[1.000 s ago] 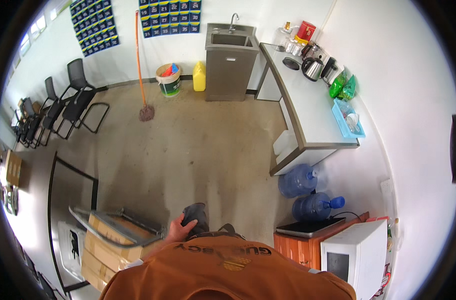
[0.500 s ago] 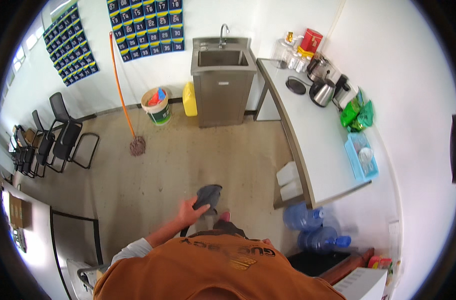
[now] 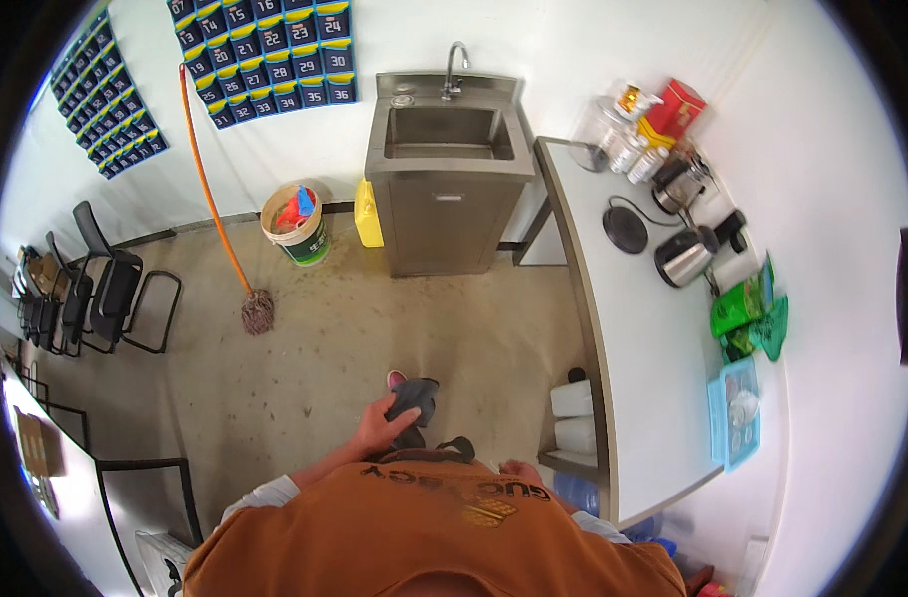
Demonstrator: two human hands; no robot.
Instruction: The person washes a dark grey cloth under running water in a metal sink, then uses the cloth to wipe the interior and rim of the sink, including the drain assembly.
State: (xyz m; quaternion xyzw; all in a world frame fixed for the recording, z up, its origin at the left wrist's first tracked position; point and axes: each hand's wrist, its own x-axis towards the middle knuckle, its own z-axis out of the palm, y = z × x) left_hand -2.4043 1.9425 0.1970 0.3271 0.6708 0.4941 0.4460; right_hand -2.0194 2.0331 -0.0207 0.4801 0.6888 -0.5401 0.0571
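Observation:
My left hand [image 3: 380,426] is closed around a dark grey cloth [image 3: 414,400], which hangs out past the fingers in front of my body. Below the cloth, the toe of a pink shoe [image 3: 396,379] shows on the floor. Only part of my right hand [image 3: 522,472] comes out beside my orange shirt [image 3: 424,527], near the end of the white counter [image 3: 653,398]. Its fingers are too small and too covered to read. Ahead stands a steel sink cabinet [image 3: 439,224] with a basin and a tap [image 3: 455,70].
The counter holds a steel kettle [image 3: 687,257], a black round base [image 3: 625,230], green packets [image 3: 740,303] and a light blue basket [image 3: 717,423]. A mop [image 3: 215,204], a bucket [image 3: 297,239] and a yellow jug [image 3: 368,214] stand left of the sink. Black chairs [image 3: 111,289] line the left.
I have moved forward, so the sink and the counter look nearer. The blue water bottles have slipped mostly out of sight. My right hand now shows more; my left keeps hold of the cloth.

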